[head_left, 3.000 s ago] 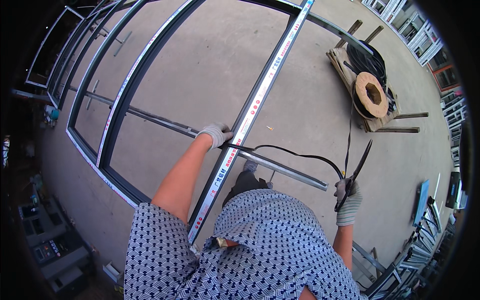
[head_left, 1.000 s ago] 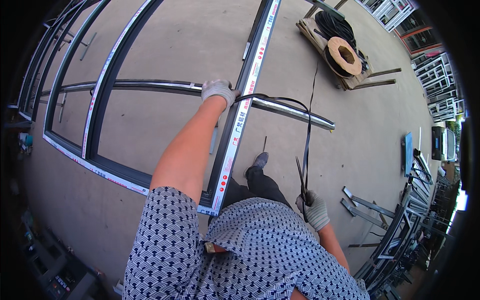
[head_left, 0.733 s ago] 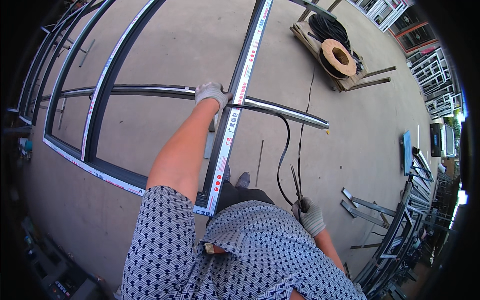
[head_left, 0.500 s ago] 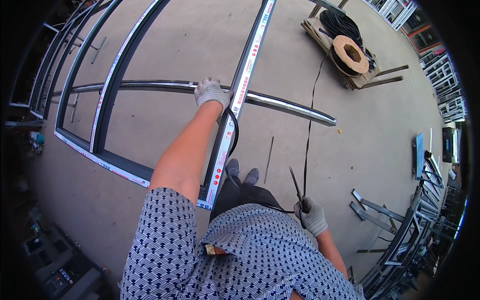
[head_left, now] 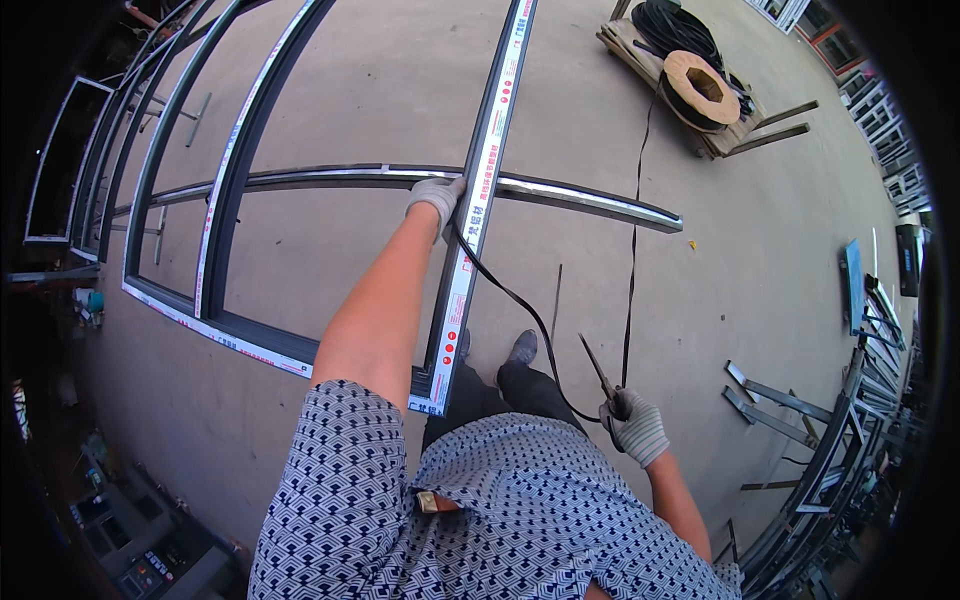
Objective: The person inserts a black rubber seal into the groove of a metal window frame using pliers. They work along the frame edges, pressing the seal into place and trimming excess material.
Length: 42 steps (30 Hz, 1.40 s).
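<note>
In a striped white work glove, my left hand [head_left: 436, 197] is closed at the inner edge of a metal window frame [head_left: 487, 150] covered with printed film. A black rubber strip [head_left: 525, 305] comes out from under that hand, crosses over the frame bar and sags in a loop toward my right side. My right hand [head_left: 638, 428], gloved too, grips a pair of scissors [head_left: 600, 366] by the handles, blades pointing up and away. The strip passes by this hand and runs on to the spool. My left fingertips are partly hidden against the frame.
A silver support bar [head_left: 590, 203] lies under the frame. At the far right, a wooden cart [head_left: 640, 65] carries a spool [head_left: 700, 90] and coiled black strip [head_left: 675, 28]. Metal profiles [head_left: 780, 400] are stacked at right. A thin rod [head_left: 557, 300] lies on the floor.
My left hand has moved slightly nearer along the frame edge. The strip between my hands has swung out into a wider loop to the right. The scissors stay in my right hand.
</note>
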Available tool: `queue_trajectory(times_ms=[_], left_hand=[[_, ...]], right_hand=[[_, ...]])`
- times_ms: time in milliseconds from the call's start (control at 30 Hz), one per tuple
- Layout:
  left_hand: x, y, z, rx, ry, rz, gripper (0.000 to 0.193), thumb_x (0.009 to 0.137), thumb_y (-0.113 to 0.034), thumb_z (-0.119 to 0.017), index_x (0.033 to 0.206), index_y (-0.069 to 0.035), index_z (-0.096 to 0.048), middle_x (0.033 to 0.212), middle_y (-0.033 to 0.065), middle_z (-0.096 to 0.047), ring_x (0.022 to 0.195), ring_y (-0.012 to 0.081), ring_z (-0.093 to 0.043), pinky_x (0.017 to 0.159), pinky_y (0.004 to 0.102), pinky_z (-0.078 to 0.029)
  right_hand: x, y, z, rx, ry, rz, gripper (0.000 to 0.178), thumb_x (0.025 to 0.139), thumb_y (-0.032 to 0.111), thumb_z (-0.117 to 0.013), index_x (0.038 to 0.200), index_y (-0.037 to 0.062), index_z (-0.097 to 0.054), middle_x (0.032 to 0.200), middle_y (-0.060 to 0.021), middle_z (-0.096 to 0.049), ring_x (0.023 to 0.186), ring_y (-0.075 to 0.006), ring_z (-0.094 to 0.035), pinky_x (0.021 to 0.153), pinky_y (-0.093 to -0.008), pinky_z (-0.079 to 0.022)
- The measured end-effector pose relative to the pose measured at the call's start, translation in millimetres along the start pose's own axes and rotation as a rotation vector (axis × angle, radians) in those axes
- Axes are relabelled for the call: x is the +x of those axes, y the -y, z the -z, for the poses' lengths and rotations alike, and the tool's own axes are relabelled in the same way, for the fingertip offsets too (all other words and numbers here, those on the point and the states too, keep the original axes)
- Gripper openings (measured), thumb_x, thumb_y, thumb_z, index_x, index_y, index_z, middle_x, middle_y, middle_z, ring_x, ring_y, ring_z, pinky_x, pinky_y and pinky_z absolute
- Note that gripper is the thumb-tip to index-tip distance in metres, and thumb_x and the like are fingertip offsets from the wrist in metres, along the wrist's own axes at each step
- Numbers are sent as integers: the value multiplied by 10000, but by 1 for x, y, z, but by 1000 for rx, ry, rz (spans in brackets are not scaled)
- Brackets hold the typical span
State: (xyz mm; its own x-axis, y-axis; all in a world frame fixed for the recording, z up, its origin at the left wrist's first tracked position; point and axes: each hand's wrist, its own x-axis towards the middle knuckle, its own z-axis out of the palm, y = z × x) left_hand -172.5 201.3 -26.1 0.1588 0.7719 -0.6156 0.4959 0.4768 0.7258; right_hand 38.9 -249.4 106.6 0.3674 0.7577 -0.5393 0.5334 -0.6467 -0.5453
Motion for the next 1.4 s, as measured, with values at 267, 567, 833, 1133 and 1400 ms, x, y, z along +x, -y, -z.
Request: queue_trajectory(times_ms=[267, 567, 833, 1133, 1400], left_hand=[[7, -27, -68, 240, -124, -13, 479, 955, -461, -596, 1133, -38, -733, 1167, 215, -701, 1109, 354, -669, 961, 417, -509], [28, -8, -206, 310, -150, -69, 464, 915, -452, -592, 1069, -45, -755, 1115, 215, -713, 1092, 358, -673, 950, 432, -516], [-33, -26, -205, 371, -162, -137, 444, 943, -396, -579, 1075, -4, -741, 1056, 237, -716, 1033, 368, -686, 925, 429, -514], [-45, -4, -174, 324, -124, -198, 440, 927, -390, -584, 1066, -3, -742, 1048, 243, -714, 1020, 363, -689, 912, 421, -515], [-10, 26, -179, 314, -151, -249, 420, 908, -357, -617, 1069, 11, -740, 988, 222, -728, 946, 333, -701, 861, 412, -520]], right_hand=[[32, -67, 16, -33, -129, -43, 276, 861, 218, -764, 945, -10, -633, 768, -137, -689, 689, -201, -676, 677, -332, -542], [98, -188, 45, 102, -188, -67, 133, 879, 87, -717, 921, 9, -618, 730, -1, -578, 695, -64, -515, 647, -247, -466], [47, -168, 73, 143, -297, -46, 125, 874, 73, -714, 893, 16, -605, 718, -8, -574, 697, -72, -525, 658, -252, -473], [26, -130, 53, 132, -350, -31, 108, 886, 71, -701, 883, 22, -605, 718, -15, -584, 689, -70, -519, 657, -259, -476], [55, -133, 22, 206, -341, -67, 144, 902, 102, -700, 960, 0, -616, 751, -34, -618, 707, -78, -548, 688, -255, -484]])
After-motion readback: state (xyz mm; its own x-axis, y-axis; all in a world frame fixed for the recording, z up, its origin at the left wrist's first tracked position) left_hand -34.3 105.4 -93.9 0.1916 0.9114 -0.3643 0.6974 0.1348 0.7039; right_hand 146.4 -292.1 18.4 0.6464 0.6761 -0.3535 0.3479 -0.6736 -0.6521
